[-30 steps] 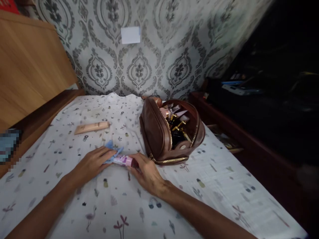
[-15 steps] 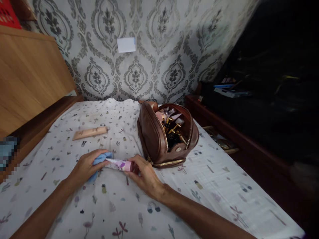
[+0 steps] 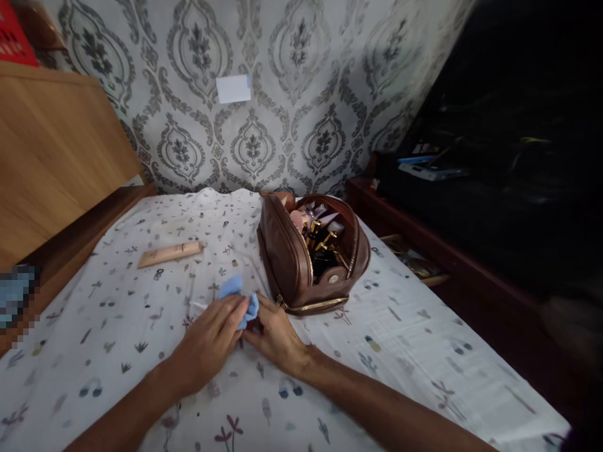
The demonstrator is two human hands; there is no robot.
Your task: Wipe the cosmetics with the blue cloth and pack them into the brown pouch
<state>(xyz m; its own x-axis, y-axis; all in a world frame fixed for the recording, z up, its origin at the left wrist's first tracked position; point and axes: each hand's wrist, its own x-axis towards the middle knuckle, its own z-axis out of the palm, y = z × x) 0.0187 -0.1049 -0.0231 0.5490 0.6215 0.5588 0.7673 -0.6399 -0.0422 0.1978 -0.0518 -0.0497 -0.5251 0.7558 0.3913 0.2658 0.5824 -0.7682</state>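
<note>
My left hand is closed on a blue cloth wrapped round a small squeeze tube. Only the tube's pale flat end shows, sticking out to the left past my knuckles. My right hand pinches the tube at its cap end, close against the cloth; the pink cap is now mostly covered by cloth and fingers. Just beyond my right hand stands a brown makeup bag, unzipped, with several cosmetics inside, some gold-trimmed. A beige tube lies flat on the sheet, farther off to the left.
A white patterned sheet covers the surface under my hands. Wooden furniture borders the left side, patterned wallpaper with a white card the back. Along the right edge runs a dark red ledge below a dark area.
My left hand has slid right along the tube with the blue cloth, from its flat end to its cap end. My right hand keeps nearly the same place.
</note>
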